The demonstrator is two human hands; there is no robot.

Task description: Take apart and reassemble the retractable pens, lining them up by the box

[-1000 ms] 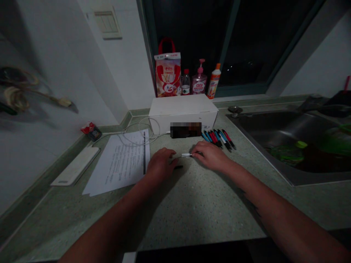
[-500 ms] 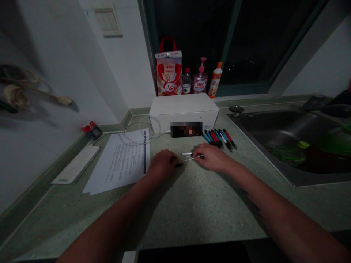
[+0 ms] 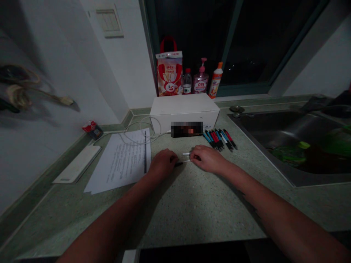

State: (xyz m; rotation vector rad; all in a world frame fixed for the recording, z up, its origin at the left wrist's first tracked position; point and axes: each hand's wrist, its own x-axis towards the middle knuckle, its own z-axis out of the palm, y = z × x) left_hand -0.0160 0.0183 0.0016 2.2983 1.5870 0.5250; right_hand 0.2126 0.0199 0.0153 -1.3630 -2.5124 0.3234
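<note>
On the worktop (image 3: 192, 212), a white box (image 3: 183, 104) is set at the back and printed sheets (image 3: 120, 160) are spread at left. The left hand (image 3: 163, 162) and right hand (image 3: 206, 158) are held with fingers curled. Pens (image 3: 216, 139) are grouped beyond the right. A white tube (image 3: 186, 153) and a black piece (image 3: 179, 164) lie near the fingertips. Between them, a thin pale rod (image 3: 186, 161) is pinched by the right; whether anything is gripped by the left cannot be told.

Free near counter (image 3: 192, 204) — white tube (image 3: 186, 153), then white box (image 3: 184, 105), beyond.
</note>
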